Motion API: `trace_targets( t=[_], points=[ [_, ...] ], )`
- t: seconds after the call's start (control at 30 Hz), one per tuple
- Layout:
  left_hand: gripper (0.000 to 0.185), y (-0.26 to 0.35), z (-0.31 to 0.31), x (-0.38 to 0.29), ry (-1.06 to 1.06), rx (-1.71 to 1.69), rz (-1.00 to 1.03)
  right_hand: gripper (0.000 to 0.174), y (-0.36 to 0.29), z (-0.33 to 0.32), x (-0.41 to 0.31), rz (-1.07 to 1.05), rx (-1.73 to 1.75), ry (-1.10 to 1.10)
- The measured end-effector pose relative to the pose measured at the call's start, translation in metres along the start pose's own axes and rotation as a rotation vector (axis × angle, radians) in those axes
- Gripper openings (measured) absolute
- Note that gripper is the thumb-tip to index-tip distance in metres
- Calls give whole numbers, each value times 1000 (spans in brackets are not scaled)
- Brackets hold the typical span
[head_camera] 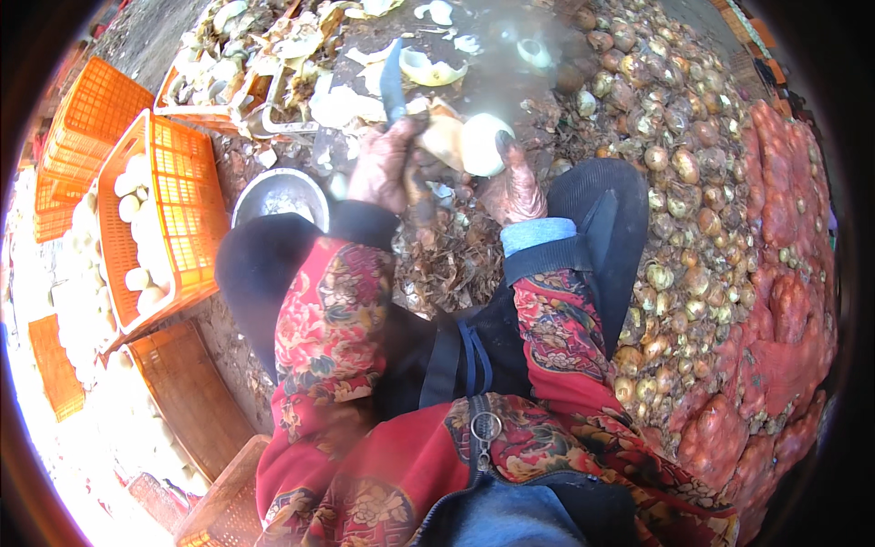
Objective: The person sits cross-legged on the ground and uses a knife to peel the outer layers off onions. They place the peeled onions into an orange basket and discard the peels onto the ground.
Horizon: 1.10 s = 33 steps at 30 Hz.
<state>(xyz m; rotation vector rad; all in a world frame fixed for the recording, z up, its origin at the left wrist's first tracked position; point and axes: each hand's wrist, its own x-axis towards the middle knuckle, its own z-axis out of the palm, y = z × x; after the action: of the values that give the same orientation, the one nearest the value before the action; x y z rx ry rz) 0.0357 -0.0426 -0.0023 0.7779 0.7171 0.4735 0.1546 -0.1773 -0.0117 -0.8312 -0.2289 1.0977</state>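
Note:
My left hand point(386, 164) is closed around the handle of a knife point(392, 82), its blade pointing up and away from me. A pale peeled onion point(484, 145) is held at its right side by the fingers of my right hand point(514, 179). Against the onion's left side lies a loosened, tan outer layer of onion skin point(441, 137), near the knuckles of my left hand. Cut onion layers point(431, 68) are scattered just beyond the knife. Part of the view near the onion is blurred.
A metal bowl point(281, 198) sits by my left knee. Orange plastic crates point(184, 205) stand at left, one holding peeled onions point(137, 225). Another crate point(205, 109) holds peelings. Unpeeled onions point(683, 205) are heaped at right, beside red mesh sacks point(786, 301). Dry skins point(451, 260) litter the ground between my knees.

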Motion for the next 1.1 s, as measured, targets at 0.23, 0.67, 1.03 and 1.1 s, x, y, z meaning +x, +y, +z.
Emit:
trace_targets(
  t=[0.23, 0.67, 1.03, 1.1],
  points=[
    [23, 21, -27, 4, 364, 107, 112, 57, -24, 0, 1, -7, 375, -141],
    [19, 2, -1, -38, -77, 1629, 863, 42, -24, 18, 7, -381, -1306, 226],
    [16, -18, -6, -21, 99, 1796, 544, 40, -11, 36, 4, -291, -1582, 184],
    [16, -9, -23, -17, 233, 1722, 397, 38, 1, 49, 1, -226, -1258, 88]
  ],
)
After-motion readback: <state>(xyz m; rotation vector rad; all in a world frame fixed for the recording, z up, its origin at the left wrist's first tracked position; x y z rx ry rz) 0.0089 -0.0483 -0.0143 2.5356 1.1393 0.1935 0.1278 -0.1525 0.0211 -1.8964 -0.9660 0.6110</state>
